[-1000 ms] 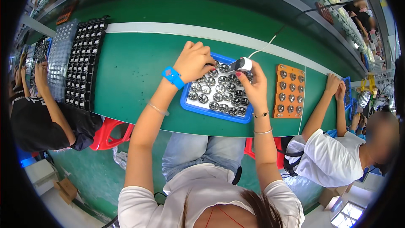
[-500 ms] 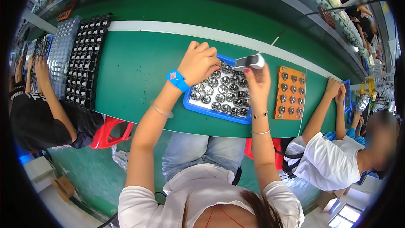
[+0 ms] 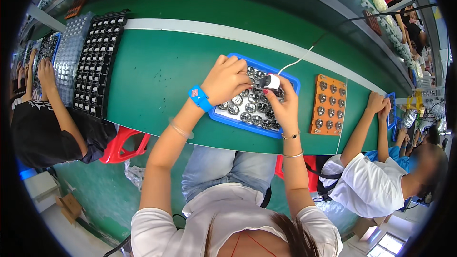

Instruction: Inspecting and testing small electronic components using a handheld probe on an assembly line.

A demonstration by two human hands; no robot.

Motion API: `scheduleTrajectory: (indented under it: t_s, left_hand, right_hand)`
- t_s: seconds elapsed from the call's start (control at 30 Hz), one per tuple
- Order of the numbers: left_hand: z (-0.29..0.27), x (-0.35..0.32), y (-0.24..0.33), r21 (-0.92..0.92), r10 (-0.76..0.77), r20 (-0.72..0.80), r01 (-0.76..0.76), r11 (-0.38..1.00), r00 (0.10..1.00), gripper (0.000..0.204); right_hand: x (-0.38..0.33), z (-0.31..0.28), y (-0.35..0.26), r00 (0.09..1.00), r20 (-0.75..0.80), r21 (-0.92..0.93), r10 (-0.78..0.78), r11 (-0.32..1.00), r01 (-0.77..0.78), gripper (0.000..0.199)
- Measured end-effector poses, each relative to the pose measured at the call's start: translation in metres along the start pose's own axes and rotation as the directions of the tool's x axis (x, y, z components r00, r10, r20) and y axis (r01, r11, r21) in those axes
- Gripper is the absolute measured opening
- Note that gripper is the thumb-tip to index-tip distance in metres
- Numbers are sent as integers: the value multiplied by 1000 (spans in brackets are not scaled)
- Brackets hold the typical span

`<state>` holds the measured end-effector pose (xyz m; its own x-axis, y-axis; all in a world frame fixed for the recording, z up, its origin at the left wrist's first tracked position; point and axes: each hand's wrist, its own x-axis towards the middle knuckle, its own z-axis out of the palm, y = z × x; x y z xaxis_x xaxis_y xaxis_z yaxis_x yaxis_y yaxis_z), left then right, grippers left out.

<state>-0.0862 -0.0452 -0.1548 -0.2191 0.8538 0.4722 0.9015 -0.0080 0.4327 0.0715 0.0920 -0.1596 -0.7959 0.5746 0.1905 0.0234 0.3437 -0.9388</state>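
My left hand [image 3: 226,81], with a blue watch on its wrist, is pinched closed over the left side of a shallow blue tray [image 3: 298,84]. Whatever lies between its fingertips is too small and covered to make out. My right hand [image 3: 287,103] grips a small white and black corded device [image 3: 271,82], its dark end pointing left and close to my left fingertips. Beneath both hands the tray carries rows of small round dark metallic parts [image 3: 245,116] on a white sheet. My hands and the device hide some of these parts.
Right of the tray lies an orange board [image 3: 326,123] with round parts set in rows. A white cord [image 3: 297,61] runs from the device toward the back right. Black trays [image 3: 97,66] of small parts stand at left. Co-workers sit on both sides of the green bench [image 3: 157,76].
The device has swung down and left in my right hand, bringing its dark end close to my left fingertips. My left hand has lowered slightly.
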Motion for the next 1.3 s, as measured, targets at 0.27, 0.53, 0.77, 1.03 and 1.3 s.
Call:
scheduleTrajectory:
  t_s: [0.27,0.53,0.77,1.03,1.3]
  left_hand:
    - [-4,1,10,-21,-26,-66,25,999,997,8]
    - [9,-2,-6,137,-23,57,15,991,998,10]
    - [-7,-12,5,-40,-39,57,42,998,998,14]
    - [-13,-10,23,-72,-21,-4,21,997,1000,11]
    - [-9,-12,19,-10,-38,-14,38,999,999,9]
  right_hand:
    - [-4,4,4,1000,-12,-1,-20,1000,20,36]
    - [-9,-12,-1,993,-117,247,-4,968,33,35]
    - [-26,-14,-5,1000,-22,116,15,993,-12,35]
    - [-27,4,-11,997,8,-145,-72,987,73,37]
    - [-32,2,-2,994,-104,107,13,994,-2,35]
